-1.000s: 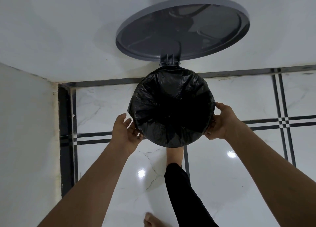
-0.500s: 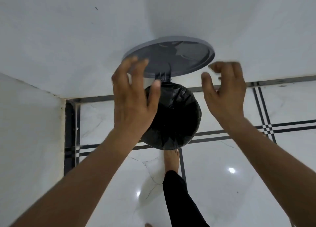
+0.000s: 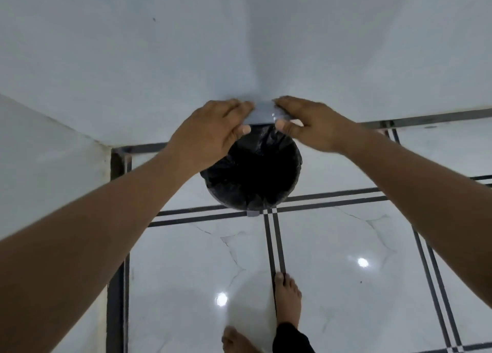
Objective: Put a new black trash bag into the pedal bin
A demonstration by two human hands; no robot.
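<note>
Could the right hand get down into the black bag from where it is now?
Probably yes. The right hand holds the grey lid beside the left hand, and the black bag gapes open just below, with nothing covering it.

This looks like a room corner in a home: a glossy white marble-look tiled floor (image 3: pixel 332 259) with dark inlaid border lines, plain white walls (image 3: pixel 186 46) meeting behind a small lined pedal bin (image 3: pixel 251 171), and a bare foot (image 3: pixel 287 296) on the tiles.
</note>
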